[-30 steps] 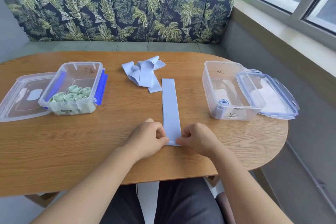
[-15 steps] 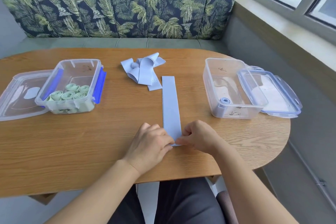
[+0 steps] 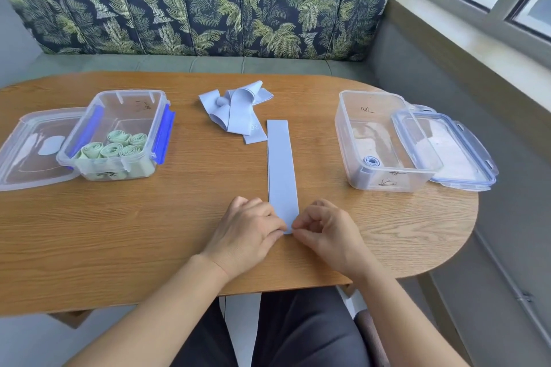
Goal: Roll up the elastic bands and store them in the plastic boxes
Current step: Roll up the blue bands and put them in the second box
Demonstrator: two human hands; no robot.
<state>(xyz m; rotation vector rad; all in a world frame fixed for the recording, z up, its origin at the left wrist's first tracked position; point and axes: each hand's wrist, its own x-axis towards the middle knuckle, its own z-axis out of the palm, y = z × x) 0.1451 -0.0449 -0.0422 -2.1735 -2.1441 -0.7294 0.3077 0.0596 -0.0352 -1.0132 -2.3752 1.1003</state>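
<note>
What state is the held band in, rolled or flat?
Flat: the band lies straight, left hand and right hand pinching its near end.

Matt cloth on grained wood

The band (image 3: 281,170) is seen as smooth matt cloth; beside it, boxes (image 3: 384,140) of glossy clear plastic.

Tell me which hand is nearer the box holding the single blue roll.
Right. The right hand is left of that box and nearer the person; the left hand is farther left, beyond the flat band.

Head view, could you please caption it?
The left hand and right hand pinch the near end of a flat blue band.
</note>
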